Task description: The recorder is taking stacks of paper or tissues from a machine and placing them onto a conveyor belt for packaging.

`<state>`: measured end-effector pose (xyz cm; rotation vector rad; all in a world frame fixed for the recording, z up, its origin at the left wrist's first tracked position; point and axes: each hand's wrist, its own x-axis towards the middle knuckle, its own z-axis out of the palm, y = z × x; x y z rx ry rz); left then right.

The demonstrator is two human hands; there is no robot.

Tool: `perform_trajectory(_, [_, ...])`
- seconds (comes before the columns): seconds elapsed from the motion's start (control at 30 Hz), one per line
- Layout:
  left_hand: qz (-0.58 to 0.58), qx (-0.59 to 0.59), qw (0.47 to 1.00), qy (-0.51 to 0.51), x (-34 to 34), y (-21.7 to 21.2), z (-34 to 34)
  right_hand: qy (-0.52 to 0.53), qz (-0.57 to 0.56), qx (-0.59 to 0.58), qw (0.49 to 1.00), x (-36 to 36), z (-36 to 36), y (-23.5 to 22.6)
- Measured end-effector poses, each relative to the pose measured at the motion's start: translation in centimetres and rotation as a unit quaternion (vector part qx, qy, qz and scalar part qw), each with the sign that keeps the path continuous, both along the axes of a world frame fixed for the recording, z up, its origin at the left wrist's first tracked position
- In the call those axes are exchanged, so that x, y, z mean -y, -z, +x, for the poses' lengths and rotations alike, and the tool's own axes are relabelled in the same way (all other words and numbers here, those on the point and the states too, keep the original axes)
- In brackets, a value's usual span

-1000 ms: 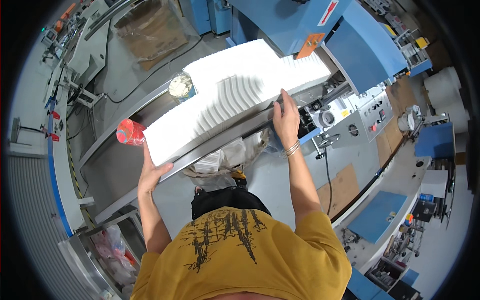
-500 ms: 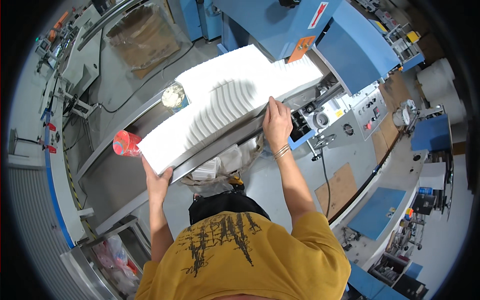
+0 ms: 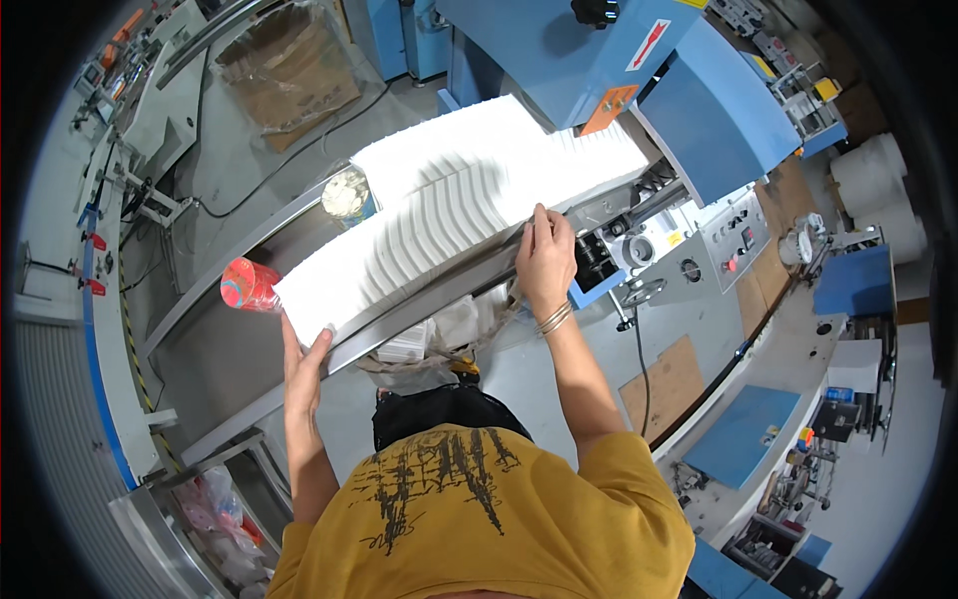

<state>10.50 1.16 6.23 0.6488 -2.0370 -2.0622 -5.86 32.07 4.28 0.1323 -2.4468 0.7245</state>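
Observation:
A long row of thin white sheets (image 3: 429, 215), packed side by side like folded paper, lies along a metal trough in front of me. The sheets lean and curve in the middle of the row. My left hand (image 3: 303, 371) grips the left end of the row, its thumb on the near corner and its fingers at the end face. On the row's near side, my right hand (image 3: 546, 262) presses with bent fingers at the top of the metal rail (image 3: 429, 304); its fingertips are partly hidden. Beside the left end is a red cylinder (image 3: 249, 286) with a patterned end.
Behind the row stands a round tub (image 3: 346, 194) of pale pieces. A blue machine (image 3: 559, 60) with an orange bracket (image 3: 608, 110) covers the far right end. White bundles (image 3: 409, 341) sit in a bag below the rail. A cardboard box (image 3: 289, 70) lined with plastic stands far left.
My left hand has shifted slightly left and its thumb sits lower on the corner. My right hand has moved a little left and nearer along the row's side.

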Motion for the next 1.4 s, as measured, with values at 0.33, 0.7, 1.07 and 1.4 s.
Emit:
perform_trajectory(0.33, [0.199,0.02,0.978,-0.063,3.1,1.2,-0.3,-0.051,-0.146,0.091,0.984,-1.2,-1.3,-0.5])
perform_trajectory(0.7, [0.075,0.112,0.991,0.003,3.4,1.1,-2.4,-0.133,-0.307,0.445,0.831,-3.7,-4.2,-2.6])
perform_trajectory(1.07, [0.063,0.119,0.99,0.052,3.9,-0.2,-2.6,-0.171,-0.251,0.575,0.759,-3.5,-7.1,-3.2])
perform_trajectory(1.4, [0.045,0.122,0.988,0.085,7.5,-0.3,-1.5,-0.22,-0.143,0.6,0.756,0.1,-4.5,-4.4])
